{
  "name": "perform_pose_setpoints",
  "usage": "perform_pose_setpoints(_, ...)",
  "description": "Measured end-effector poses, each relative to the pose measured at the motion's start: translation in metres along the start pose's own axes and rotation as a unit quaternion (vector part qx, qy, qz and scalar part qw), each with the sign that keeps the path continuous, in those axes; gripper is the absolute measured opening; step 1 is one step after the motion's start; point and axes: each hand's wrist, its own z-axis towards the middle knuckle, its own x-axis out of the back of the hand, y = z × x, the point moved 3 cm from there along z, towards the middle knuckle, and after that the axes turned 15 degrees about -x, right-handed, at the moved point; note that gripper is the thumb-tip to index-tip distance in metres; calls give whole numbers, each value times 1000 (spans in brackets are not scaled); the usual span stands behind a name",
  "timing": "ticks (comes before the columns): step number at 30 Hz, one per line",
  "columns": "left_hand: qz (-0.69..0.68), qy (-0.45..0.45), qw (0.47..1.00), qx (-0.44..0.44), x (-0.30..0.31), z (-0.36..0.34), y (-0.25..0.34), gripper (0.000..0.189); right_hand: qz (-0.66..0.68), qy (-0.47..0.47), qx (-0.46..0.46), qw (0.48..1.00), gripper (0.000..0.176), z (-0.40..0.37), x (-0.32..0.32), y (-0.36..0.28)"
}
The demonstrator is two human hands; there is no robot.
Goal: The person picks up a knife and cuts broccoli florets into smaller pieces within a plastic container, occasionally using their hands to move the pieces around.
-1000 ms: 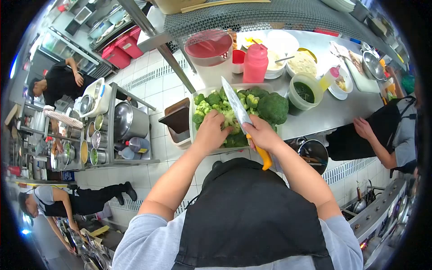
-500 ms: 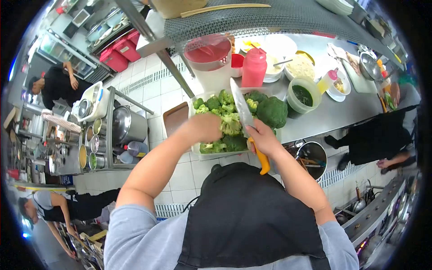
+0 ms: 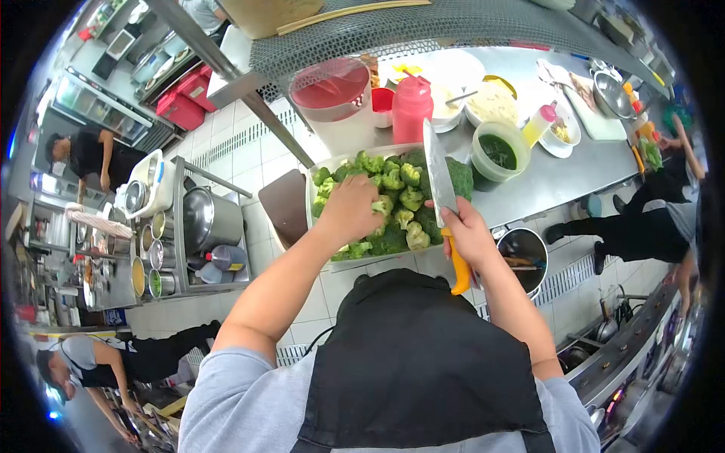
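My right hand (image 3: 467, 230) grips a knife (image 3: 439, 170) by its yellow handle, the wide blade pointing up and away over the right part of a clear tub (image 3: 362, 261). Cut broccoli florets (image 3: 411, 198) fill much of that tub, and a large dark green broccoli head (image 3: 458, 178) lies at its right side, partly behind the blade. Over the tub's left half, my left hand (image 3: 351, 205) is closed with a small piece of broccoli at its fingertips.
Behind the tub stand a lidded white bucket (image 3: 332, 98) and a pink squeeze bottle (image 3: 413, 112). To the right is a container of green liquid (image 3: 498, 155). A wire shelf (image 3: 362, 38) hangs above. Co-workers (image 3: 94, 162) are at the left and right.
My left hand has moved up and left over the florets. The large broccoli piece it was at is no longer seen whole. My right hand and the knife have shifted right.
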Motion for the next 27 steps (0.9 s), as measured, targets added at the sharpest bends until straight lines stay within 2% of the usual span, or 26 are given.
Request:
perform_pose_setpoints(2,-50,-38,998,27,3,-10,-2,26,-13,-5,-9,1000,27,-2,-1,3)
perform_pose_setpoints(4,-98,-70,991,56,10,-14,5,29,-32,-26,20,999,25,3,-1,4)
perform_pose_setpoints(6,-158,24,984,82,21,-18,12,37,-38,-29,15,999,24,7,-2,4)
perform_pose_setpoints(9,-210,56,971,95,12,-14,-9,45,-52,-49,26,997,28,6,-16,-13)
perform_pose_setpoints(10,-360,59,908,206,1,-15,-9,48,-57,-59,40,996,32,5,-22,-19)
perform_pose_setpoints(11,-361,61,907,208,-3,-13,-7,48,-60,-60,39,996,32,7,-28,-22)
perform_pose_setpoints(13,-594,23,745,301,-19,-12,-2,55,-70,-40,39,996,46,12,-36,-27)
perform_pose_setpoints(14,-608,30,729,312,-23,-14,2,60,-54,-50,46,996,48,21,-38,-23)
perform_pose_setpoints(15,-608,34,728,314,-24,-20,3,60,-57,-54,45,996,48,28,-40,-17)
perform_pose_setpoints(17,-592,2,774,227,-22,-29,3,68,-86,-38,40,995,48,42,-40,-7)
perform_pose_setpoints(18,-521,-40,834,175,-14,-33,5,78,-86,-38,38,995,48,47,-39,-4)
perform_pose_setpoints(19,-524,-40,832,177,-17,-35,7,78,-72,-34,48,996,51,51,-38,-2)
perform_pose_setpoints(21,-328,-7,936,126,-15,-36,10,83,-62,-35,57,996,53,51,-41,1)
perform_pose_setpoints(23,-295,30,947,125,-20,-35,15,81,-72,-29,42,996,54,45,-43,-3)
perform_pose_setpoints(25,-206,89,966,131,-21,-33,23,72,-68,-18,49,996,52,43,-46,1)
perform_pose_setpoints(27,-186,96,966,150,-20,-32,36,68,-64,-7,56,996,50,45,-44,6)
